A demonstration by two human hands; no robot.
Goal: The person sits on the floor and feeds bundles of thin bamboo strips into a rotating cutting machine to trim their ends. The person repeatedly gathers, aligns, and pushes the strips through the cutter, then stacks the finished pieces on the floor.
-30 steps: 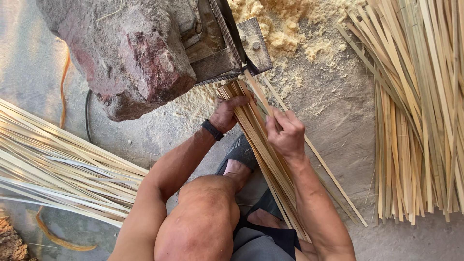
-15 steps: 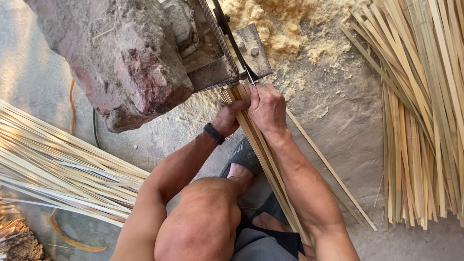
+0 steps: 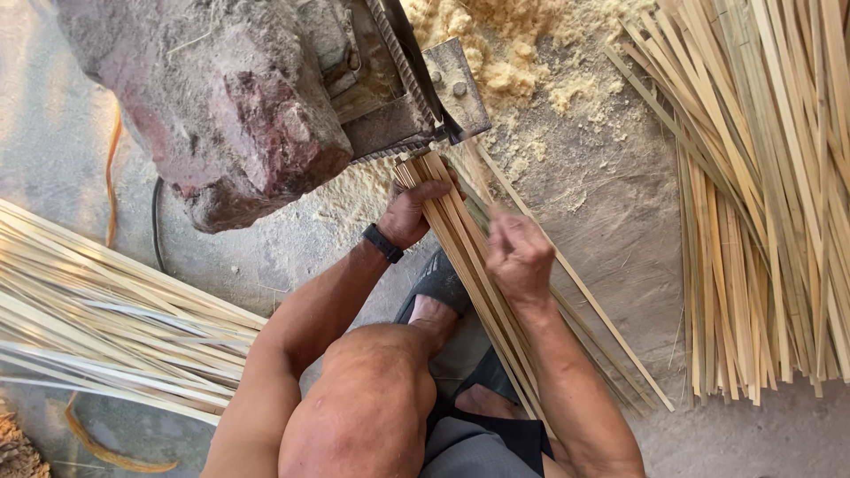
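Bamboo strips (image 3: 460, 239), one bundle, clasped in left hand (image 3: 409, 212)'s grip; right hand (image 3: 520, 257) pinches one.

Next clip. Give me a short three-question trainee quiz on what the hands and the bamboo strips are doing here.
1. True or false: the left hand grips the bundle of bamboo strips near the metal blade fixture.
2. Which hand wears the black wristband?
3. Where does the sawdust lie: A) beyond the fixture, B) on the person's knee?

Key: 1 true; 2 left; 3 A. The right hand also rests on the bundle.
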